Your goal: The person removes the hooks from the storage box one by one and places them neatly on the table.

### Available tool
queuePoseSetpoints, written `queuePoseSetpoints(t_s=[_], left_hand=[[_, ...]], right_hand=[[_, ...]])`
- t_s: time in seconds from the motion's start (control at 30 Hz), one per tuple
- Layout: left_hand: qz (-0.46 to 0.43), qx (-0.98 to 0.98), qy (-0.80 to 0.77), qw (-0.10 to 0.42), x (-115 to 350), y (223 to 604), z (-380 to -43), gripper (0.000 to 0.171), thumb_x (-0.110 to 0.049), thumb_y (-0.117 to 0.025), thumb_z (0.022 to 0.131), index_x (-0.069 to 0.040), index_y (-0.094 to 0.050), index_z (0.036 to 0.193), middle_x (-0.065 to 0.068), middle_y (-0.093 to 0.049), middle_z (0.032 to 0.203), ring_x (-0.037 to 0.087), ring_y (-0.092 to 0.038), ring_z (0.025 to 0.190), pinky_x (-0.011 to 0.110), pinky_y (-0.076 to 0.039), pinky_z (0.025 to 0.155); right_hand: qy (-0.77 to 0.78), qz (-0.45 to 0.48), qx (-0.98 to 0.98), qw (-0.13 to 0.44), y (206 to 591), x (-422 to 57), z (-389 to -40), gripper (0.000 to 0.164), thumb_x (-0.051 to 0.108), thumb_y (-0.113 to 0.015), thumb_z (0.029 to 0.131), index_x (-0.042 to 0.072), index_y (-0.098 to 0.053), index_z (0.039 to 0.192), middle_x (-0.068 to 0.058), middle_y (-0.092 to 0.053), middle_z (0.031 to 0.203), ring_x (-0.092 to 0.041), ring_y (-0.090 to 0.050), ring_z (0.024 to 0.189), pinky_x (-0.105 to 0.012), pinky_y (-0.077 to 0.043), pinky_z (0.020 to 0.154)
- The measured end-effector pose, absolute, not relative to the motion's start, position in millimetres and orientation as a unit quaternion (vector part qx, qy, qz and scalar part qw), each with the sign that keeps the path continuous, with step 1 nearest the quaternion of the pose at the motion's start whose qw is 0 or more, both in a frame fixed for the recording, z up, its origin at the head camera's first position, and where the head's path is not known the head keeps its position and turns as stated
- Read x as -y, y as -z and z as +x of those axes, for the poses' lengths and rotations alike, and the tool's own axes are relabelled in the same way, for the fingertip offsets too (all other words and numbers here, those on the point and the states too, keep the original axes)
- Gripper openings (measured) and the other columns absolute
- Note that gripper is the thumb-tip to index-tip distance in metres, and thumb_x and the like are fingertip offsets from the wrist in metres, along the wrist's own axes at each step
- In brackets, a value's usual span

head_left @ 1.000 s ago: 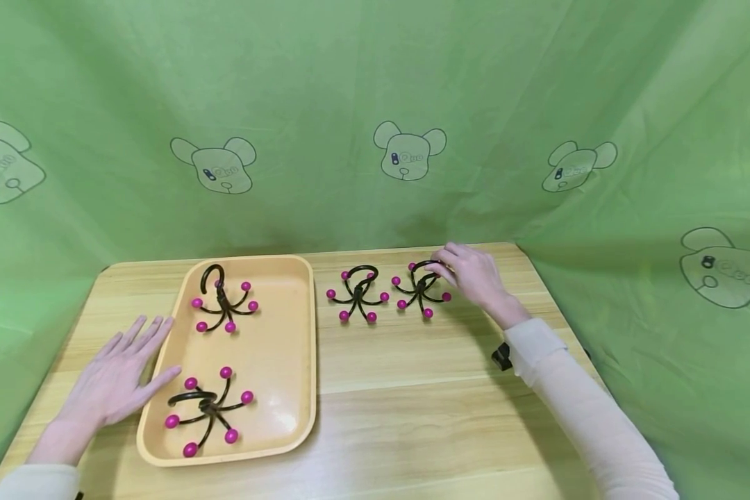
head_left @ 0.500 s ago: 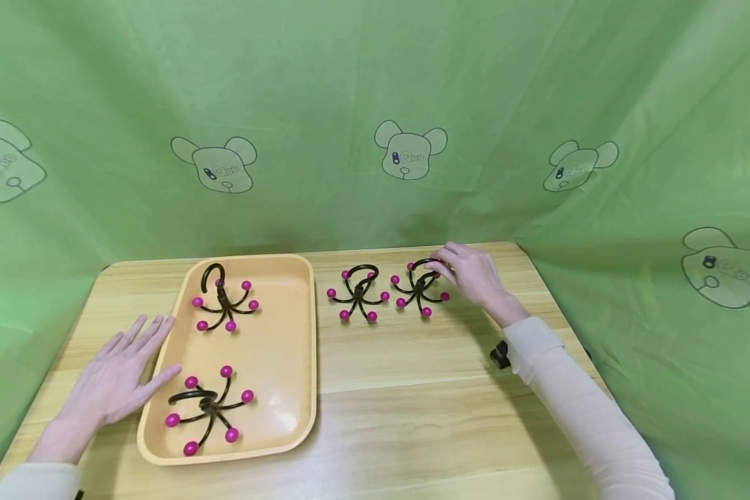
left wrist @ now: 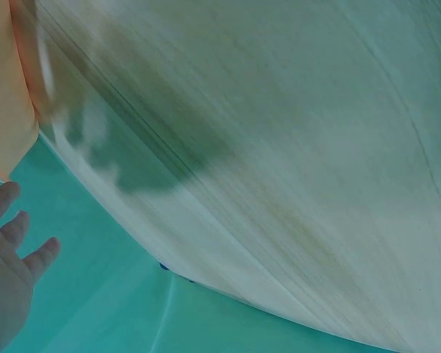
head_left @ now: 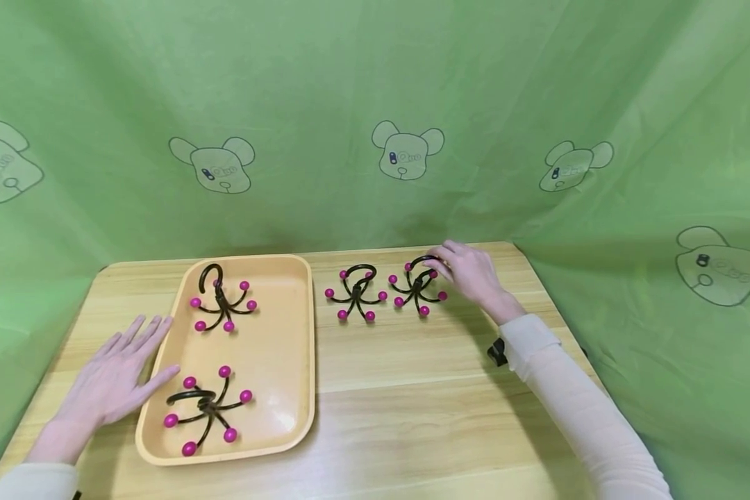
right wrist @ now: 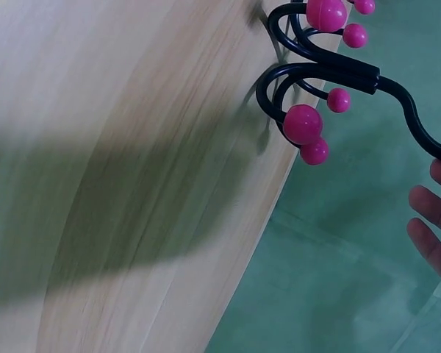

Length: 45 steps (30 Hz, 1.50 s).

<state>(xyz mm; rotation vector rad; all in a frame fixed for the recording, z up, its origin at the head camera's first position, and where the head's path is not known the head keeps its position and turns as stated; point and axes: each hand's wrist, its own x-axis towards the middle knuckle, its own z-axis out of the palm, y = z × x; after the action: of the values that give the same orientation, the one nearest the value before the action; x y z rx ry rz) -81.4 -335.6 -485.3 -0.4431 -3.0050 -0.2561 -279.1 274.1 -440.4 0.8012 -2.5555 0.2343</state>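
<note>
In the head view, my right hand [head_left: 469, 274] pinches the curved hook handle of a black claw-shaped massager [head_left: 418, 286] with pink ball tips, at the back right of the table. The right wrist view shows this massager [right wrist: 353, 72] from the side, with fingers [right wrist: 434, 209] at its handle end. Just left of it stands a matching massager [head_left: 357, 293], legs down on the wood. My left hand [head_left: 109, 378] lies with straight fingers along the left rim of a pale orange tray [head_left: 313, 347]. Inside are two more such massagers, one at the back [head_left: 222, 298] and one in front [head_left: 207, 403].
A light wooden table [head_left: 412, 430] carries everything. Green curtain fabric [head_left: 319, 173] with bear-head prints rises behind the table and along its sides. A small black object [head_left: 497, 351] shows by the right sleeve cuff.
The massager in my right hand has shifted very slightly to the left, its hook a little higher, and the hand moved with it. My left hand and the tray have stayed in place.
</note>
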Motion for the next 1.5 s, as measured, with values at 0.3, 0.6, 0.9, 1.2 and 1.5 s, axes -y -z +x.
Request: queuePoseSetpoints(t_s=[0.3,0.6,0.9,1.2,1.5], left_hand=[[-0.149,0.984,0.087,0.047,334.5,486.1,-82.8,0.087,-0.054,-0.055,0.104,-0.017,-0.012,0.171,0.026,-0.032,0.17,0.046,-0.019,0.163,0.036,0.017,0.134],[-0.148,0.984,0.086,0.048,336.6,486.4,-81.4,0.087,-0.053,-0.055,0.104,-0.017,-0.011,0.171,0.026,-0.031,0.17,0.045,-0.016,0.164,0.029,0.022,0.13],[-0.15,0.984,0.085,0.05,336.6,487.4,-81.7,0.087,-0.053,-0.054,0.105,-0.016,-0.012,0.171,0.026,-0.031,0.17,0.046,-0.018,0.163,0.039,0.016,0.135],[-0.15,0.984,0.084,0.052,336.0,487.2,-81.9,0.087,-0.053,-0.055,0.104,-0.017,-0.013,0.171,0.026,-0.032,0.17,0.047,-0.019,0.163,0.044,0.013,0.136],[-0.147,0.984,0.082,0.05,335.8,486.0,-80.9,0.087,-0.053,-0.055,0.104,-0.017,-0.013,0.171,0.025,-0.032,0.17,0.045,-0.019,0.163,0.06,-0.003,0.136]], right_hand=[[-0.094,0.239,0.957,0.139,433.2,-273.8,-275.3,0.053,0.053,-0.065,0.101,0.015,-0.064,0.138,-0.012,-0.07,0.126,-0.031,-0.069,0.097,-0.039,-0.058,0.065],[-0.071,0.225,0.961,0.143,412.2,-256.0,-268.3,0.069,0.062,-0.064,0.098,0.014,-0.058,0.148,-0.016,-0.064,0.142,-0.036,-0.065,0.122,-0.052,-0.062,0.093],[-0.085,0.273,0.945,0.159,404.5,-218.0,-255.9,0.069,0.059,-0.065,0.098,0.012,-0.057,0.148,-0.016,-0.066,0.139,-0.035,-0.065,0.123,-0.05,-0.06,0.1],[-0.102,0.335,0.917,0.191,401.0,-170.4,-246.0,0.066,0.056,-0.067,0.096,0.012,-0.06,0.145,-0.012,-0.07,0.134,-0.032,-0.067,0.12,-0.046,-0.06,0.099],[-0.102,0.381,0.9,0.184,399.3,-122.8,-237.0,0.069,0.062,-0.06,0.098,0.013,-0.059,0.147,-0.011,-0.069,0.137,-0.029,-0.067,0.122,-0.042,-0.059,0.102]])
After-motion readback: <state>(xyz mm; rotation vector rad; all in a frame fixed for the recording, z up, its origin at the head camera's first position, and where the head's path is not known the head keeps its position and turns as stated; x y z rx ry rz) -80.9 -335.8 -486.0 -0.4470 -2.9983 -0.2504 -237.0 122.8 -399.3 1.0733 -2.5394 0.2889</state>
